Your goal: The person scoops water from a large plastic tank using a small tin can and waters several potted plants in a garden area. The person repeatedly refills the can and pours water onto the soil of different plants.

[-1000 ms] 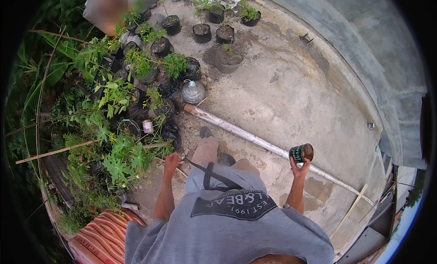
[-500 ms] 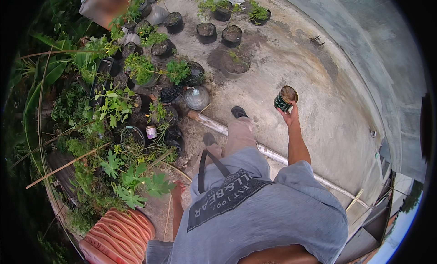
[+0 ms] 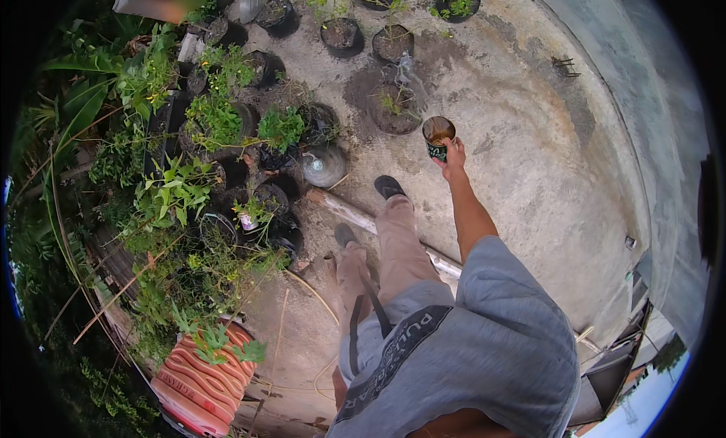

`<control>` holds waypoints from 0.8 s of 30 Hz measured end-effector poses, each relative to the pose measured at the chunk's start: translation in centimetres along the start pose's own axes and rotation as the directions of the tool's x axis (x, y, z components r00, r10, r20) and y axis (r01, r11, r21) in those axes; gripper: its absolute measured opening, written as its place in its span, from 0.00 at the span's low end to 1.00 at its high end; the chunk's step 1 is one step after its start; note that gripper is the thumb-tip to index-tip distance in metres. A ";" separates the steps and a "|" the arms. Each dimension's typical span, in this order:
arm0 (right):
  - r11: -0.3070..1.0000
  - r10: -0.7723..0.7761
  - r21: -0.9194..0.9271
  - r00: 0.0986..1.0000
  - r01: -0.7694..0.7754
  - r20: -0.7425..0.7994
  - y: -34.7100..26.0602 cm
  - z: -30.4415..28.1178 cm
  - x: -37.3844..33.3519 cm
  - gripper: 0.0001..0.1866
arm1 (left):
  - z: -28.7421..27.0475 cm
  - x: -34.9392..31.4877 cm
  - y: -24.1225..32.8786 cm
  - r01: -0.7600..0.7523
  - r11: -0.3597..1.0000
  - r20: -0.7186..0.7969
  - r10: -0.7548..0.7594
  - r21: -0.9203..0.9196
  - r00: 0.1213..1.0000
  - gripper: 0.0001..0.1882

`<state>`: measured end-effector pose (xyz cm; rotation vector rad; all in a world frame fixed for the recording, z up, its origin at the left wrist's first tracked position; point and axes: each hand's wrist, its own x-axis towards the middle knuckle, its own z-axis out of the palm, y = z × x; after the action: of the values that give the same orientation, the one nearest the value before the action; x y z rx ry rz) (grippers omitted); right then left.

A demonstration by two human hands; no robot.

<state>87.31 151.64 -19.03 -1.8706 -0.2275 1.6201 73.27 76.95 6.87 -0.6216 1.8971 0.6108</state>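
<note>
My right hand [image 3: 454, 157] is wrapped round a dark green, open-topped tin can [image 3: 436, 152], tilted and wet inside. Water [image 3: 411, 79] flies from the can in a clear splash toward a potted plant [image 3: 394, 111] just beyond it. This thin plant stands in dark soil, on damp concrete. Down by my shirt, only a sliver of skin shows of my left hand or arm [image 3: 339, 386]; its fingers are hidden.
Several plants in black pots [image 3: 342, 36] stand ahead and to the left. A big clear plastic bottle [image 3: 324, 167] sits near my feet, beside a whitish pole [image 3: 344, 210] lying on the floor. A ridged orange container [image 3: 203, 379] is at lower left. A grey wall [image 3: 665, 136] curves along the right.
My right hand has swung the can left and forward, and water has come out toward the potted plant. My left arm has drawn back, mostly behind my shirt.
</note>
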 end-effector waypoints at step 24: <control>0.790 -0.111 -0.613 0.981 -0.011 -0.161 3.4 3.4 10.6 0.52 | 7.8 -4.9 15.7 0.117 0.993 -0.063 -0.117 -0.009 0.991 0.21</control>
<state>85.53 155.71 -29.75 -2.4594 -0.7968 1.4121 69.87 94.41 10.70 -0.7583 1.9033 0.5263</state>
